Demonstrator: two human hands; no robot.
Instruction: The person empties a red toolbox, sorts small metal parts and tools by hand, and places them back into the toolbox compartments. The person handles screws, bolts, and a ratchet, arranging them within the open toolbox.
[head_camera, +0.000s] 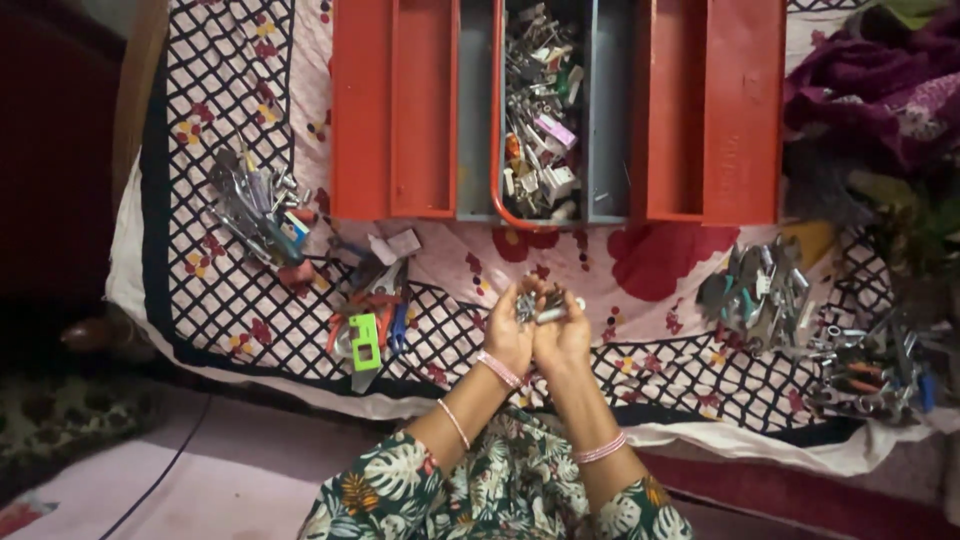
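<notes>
Both hands are cupped together at the centre of the view: the left hand (508, 335) and right hand (563, 335) press side by side, jointly cradling a heap of small metal bits (540, 303). The fingers curl loosely round the heap, not clenched.

At 12 o'clock from the hands stands the open red toolbox (700, 110), its middle tray crammed with more small parts (538, 110). At 10 o'clock lies a pile of tools (255, 205); at 9 o'clock pliers (372, 310) with coloured grips; at 3 o'clock more metal pieces (760, 290) and a further cluster (870, 365) beyond.

My judgement: the heap sits high in the palms, so a tilt or a gap between the hands could spill bits onto the patterned cloth (650, 300), where they would be hard to spot.

Open room lies between hands and toolbox; the cloth's edge runs just under the wrists, at 6 o'clock.
</notes>
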